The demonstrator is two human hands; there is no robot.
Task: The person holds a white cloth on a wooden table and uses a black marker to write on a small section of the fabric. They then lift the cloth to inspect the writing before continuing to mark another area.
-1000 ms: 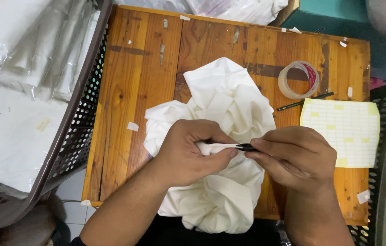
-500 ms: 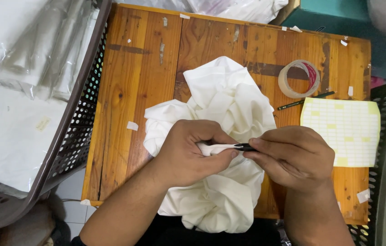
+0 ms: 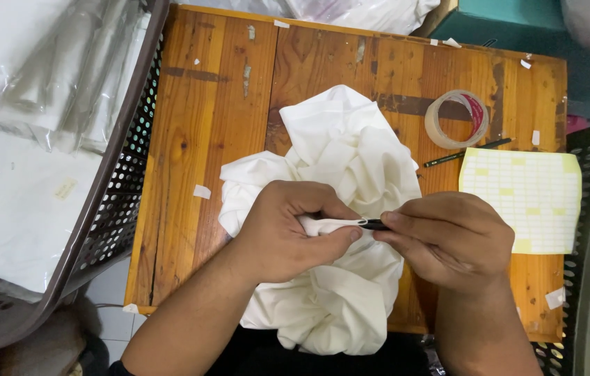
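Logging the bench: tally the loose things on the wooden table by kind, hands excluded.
White cloth: 1
Tape roll: 1
Black pen lying on the table: 1
Sticker sheet: 1
Small dark tool pinched at the cloth: 1
Total: 5

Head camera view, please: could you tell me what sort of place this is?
Probably a small garment packing or labelling station: a white garment crumpled on a wooden table, a tape roll and sticker sheet beside it, and a basket of bagged white items.
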